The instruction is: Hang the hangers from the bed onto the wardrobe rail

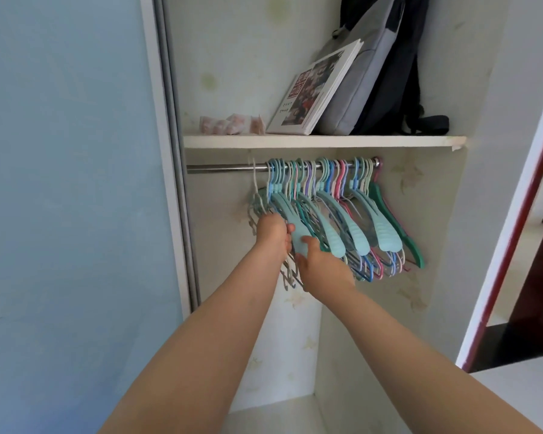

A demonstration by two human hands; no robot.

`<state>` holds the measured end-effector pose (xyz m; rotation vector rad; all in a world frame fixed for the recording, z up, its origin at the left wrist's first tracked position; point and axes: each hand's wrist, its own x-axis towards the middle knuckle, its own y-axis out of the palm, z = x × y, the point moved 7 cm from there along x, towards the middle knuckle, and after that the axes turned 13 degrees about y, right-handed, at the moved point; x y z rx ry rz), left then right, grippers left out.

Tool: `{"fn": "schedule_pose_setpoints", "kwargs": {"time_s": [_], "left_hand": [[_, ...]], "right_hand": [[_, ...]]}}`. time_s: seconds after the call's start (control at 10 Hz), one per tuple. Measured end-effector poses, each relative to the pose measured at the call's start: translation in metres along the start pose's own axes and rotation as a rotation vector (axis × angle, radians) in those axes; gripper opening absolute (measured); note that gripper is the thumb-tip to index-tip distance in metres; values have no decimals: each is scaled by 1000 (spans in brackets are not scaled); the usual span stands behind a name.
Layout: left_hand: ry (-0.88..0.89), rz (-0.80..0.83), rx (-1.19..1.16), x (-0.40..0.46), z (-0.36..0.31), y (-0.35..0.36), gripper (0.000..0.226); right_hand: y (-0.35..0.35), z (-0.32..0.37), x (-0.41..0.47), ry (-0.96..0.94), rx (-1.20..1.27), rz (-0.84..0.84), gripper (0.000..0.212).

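A metal wardrobe rail (pixel 220 167) runs under the shelf. Several plastic hangers (pixel 358 220) in light blue, green, pink and white hang bunched on its right half. My left hand (pixel 271 230) grips the left end of the bunch, where pale wire hangers (pixel 257 202) hang from a single hook. My right hand (pixel 323 264) holds the lower end of a light blue wide-shouldered hanger (pixel 295 227) at the front of the bunch. Both arms reach up from the bottom of the view.
A shelf (pixel 323 141) above the rail carries a photo book (pixel 314 89), a grey and dark backpack (pixel 386 64) and small pink packets (pixel 229 123). A blue sliding door (pixel 69 183) stands at the left. A doorframe (pixel 514 214) is at the right.
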<state>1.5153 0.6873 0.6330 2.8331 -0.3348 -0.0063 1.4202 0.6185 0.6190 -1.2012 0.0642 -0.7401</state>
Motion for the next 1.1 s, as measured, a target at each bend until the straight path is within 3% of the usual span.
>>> {"fn": "schedule_pose_setpoints", "kwargs": {"time_s": [0.2,0.4,0.6,0.8,0.9,1.0,1.1], "left_hand": [[15,-3,41,15,-13,-4,36],[-192,125,-77,21,-4,-9,43],[-242,266,84,11,-1,-4,44],[-36,91,455,14,-2,-29,27],[190,100,907,14,-3,-34,49],[351,59,1178,5,0,-49,63],[438,77,1173,-2,10,-57,52]], "right_hand": [[-3,-11,-3,-30,42,19,40],[1,-20,-5,-29,32,82,37],[3,-19,-7,-60,72,100,34],[-21,-16,-21,-56,188,110,28],[-58,-15,-27,-50,268,136,20],[-96,-21,-61,-119,344,181,13],[-201,-16,-91,-131,858,-3,5]]}}
